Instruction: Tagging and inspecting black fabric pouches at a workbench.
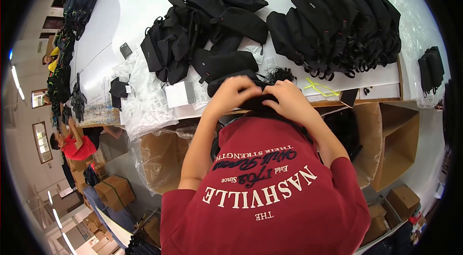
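Note:
At the table's near edge, both of my hands are on a black fabric pouch (256, 104), close against my body. The fingers of my left hand (235, 93) are bent and pinch the cloth from the left. From the right, my right hand (289, 99) grips the same pouch with thumb and fingers closed. Most of the pouch is hidden by the hands. Just beyond them lies another black pouch (224, 64), part of a loose pile. A tangle of thin black cords (279, 74) sits past my right hand.
A tall heap of black pouches (328, 18) stands at the far right. A white box (178, 95) and clear plastic bags (144, 110) lie left; a yellow-green tool (320, 87) and a dark flat rectangle (349, 97) lie right. Cardboard boxes (398, 146) stand below the table edge.

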Available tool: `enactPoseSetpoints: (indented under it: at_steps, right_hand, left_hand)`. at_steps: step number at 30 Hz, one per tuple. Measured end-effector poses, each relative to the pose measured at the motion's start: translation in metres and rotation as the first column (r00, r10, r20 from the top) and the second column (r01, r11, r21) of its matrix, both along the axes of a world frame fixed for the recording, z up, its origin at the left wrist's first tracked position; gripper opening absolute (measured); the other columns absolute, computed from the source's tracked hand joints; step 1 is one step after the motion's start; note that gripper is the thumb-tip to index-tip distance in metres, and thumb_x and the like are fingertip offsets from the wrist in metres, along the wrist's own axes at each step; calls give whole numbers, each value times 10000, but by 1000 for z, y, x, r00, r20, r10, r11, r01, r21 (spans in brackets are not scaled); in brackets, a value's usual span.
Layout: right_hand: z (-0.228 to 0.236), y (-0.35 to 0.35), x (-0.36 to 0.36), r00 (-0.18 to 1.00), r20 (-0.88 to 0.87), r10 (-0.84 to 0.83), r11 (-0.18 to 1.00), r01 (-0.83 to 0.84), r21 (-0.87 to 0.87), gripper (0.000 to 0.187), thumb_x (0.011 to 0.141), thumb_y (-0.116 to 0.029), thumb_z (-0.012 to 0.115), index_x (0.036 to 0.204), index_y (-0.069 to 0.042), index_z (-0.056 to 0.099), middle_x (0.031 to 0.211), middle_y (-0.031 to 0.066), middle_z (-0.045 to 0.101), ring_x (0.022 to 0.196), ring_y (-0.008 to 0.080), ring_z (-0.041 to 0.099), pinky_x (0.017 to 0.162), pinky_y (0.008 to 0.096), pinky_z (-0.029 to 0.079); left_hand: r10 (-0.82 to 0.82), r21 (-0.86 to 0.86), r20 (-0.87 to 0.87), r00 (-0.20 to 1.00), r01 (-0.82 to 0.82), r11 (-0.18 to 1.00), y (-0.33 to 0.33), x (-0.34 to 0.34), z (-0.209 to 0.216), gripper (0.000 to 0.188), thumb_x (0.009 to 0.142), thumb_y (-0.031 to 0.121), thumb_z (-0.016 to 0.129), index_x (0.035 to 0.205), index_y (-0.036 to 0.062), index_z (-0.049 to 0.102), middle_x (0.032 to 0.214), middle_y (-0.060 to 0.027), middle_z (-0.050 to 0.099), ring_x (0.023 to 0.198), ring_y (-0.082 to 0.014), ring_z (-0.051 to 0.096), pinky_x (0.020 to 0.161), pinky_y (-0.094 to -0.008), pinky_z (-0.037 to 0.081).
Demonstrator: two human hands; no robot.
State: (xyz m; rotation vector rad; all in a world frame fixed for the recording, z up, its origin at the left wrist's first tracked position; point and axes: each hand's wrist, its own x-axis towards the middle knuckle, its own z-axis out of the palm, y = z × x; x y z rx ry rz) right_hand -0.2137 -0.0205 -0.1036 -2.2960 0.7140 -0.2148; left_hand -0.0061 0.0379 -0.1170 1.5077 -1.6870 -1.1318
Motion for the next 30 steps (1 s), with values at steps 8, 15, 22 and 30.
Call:
enactPoseSetpoints:
  at_steps: [8,15,22,30]
  right_hand:
    - [-43,19,-22,998,6,-70,996,71,-63,122,750,-222,683,824,-126,693,797,43,614,840,244,565,785,353,407]
    - [-47,27,-43,950,58,-308,950,310,-46,144,755,-233,683,864,-149,723,819,33,621,820,220,594,762,360,422]
    - [-43,7,-45,936,49,-349,932,352,-82,134,756,-245,687,844,-147,711,774,29,583,723,231,584,689,356,433]
    - [-29,10,-37,919,136,-369,906,389,-169,128,743,-209,714,835,-122,702,726,32,546,688,234,573,628,356,445]
  left_hand:
    - [267,-231,645,716,-150,961,-110,23,-132,345,758,272,683,1001,35,622,988,-133,605,933,-316,594,809,-417,460]
    - [348,-333,657,669,-157,930,-119,17,-156,240,722,169,667,925,57,603,898,-127,579,833,-324,592,718,-410,492]
    - [324,-339,593,737,-137,931,-108,13,-137,293,716,198,707,962,66,616,909,-120,594,825,-317,598,730,-408,481]
    - [265,-357,722,640,17,934,-110,20,-147,191,758,211,677,893,81,641,818,-87,630,764,-283,625,688,-388,486]
